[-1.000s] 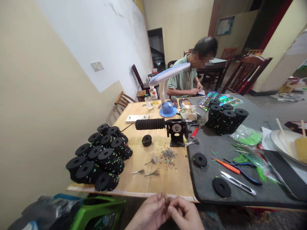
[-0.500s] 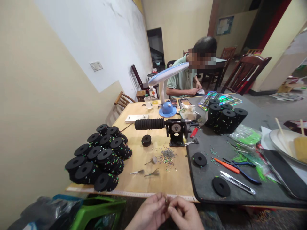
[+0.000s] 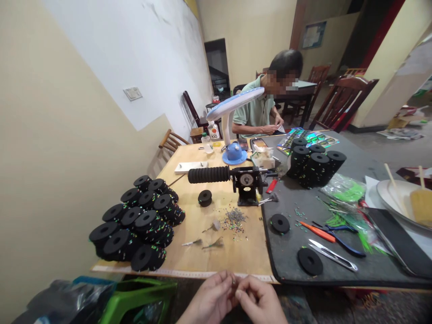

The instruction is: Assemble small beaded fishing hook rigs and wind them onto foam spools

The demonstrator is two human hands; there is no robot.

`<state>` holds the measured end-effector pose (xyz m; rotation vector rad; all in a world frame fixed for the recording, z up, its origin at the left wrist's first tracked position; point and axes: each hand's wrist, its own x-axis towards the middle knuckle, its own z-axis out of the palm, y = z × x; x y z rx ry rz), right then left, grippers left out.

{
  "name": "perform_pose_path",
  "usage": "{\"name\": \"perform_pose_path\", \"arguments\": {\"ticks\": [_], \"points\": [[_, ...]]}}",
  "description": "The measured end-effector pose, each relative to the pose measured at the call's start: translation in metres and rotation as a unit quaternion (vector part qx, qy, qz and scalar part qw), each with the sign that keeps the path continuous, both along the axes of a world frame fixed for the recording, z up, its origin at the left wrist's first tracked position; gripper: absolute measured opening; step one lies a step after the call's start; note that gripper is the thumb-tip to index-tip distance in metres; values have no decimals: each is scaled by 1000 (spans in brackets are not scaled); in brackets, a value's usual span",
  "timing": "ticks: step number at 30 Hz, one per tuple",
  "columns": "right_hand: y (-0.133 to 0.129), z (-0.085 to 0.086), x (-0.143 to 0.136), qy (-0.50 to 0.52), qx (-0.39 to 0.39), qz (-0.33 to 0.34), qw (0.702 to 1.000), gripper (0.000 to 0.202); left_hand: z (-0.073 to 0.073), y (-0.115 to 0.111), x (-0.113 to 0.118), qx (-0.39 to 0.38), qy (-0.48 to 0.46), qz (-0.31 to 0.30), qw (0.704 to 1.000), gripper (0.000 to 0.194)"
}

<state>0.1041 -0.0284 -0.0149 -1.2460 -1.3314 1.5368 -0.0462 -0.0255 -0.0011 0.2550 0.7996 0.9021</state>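
Observation:
At the table's front edge my left hand (image 3: 216, 294) and my right hand (image 3: 258, 297) meet, fingertips pinched together. Something tiny shows between the left fingertips, too small to name; whatever the right fingers grip is hidden. Just beyond them, on the wood, lie several thin bundles of fine strands (image 3: 213, 243) and a heap of small grey pieces and coloured beads (image 3: 236, 218). Behind the heap stands a black hand-cranked winder (image 3: 247, 184) with a row of black foam rings (image 3: 208, 174) on its shaft. One black foam spool (image 3: 204, 198) sits in front of it.
Stacked black foam spools (image 3: 145, 220) fill the left side, with more stacks (image 3: 317, 164) at the back right. On the grey mat are thread snips (image 3: 332, 255), blue-handled pliers (image 3: 347, 240) and loose spools. A desk lamp (image 3: 234, 153) stands behind the winder; another person (image 3: 256, 108) sits beyond.
The view has shifted very slightly. My hands stay pinched together in almost the same place, and the things on the table have not moved.

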Motion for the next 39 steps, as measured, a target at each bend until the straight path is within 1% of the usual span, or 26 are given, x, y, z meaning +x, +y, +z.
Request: {"name": "perform_pose_path", "arguments": {"ticks": [4, 10, 17, 22, 27, 34, 39], "points": [[1, 4, 0, 11, -6, 2, 1000, 18, 1, 1, 1, -20, 5, 7, 1000, 22], [2, 4, 0, -2, 3, 9, 1000, 17, 6, 2, 1, -39, 2, 14, 999, 26], [2, 3, -1, 7, 6, 9, 1000, 18, 2, 2, 1, -34, -4, 11, 999, 27], [1, 3, -1, 10, 7, 0, 1000, 20, 3, 2, 2, -23, -6, 6, 1000, 25], [2, 5, 0, 9, 2, 8, 1000, 20, 4, 3, 1, -30, -10, 10, 999, 25], [2, 3, -1, 10, 4, 7, 1000, 19, 4, 3, 1, -20, -12, 0, 1000, 25], [0, 2, -1, 6, 6, 3, 1000, 18, 5, 3, 2, -22, -13, 5, 1000, 24]]}}
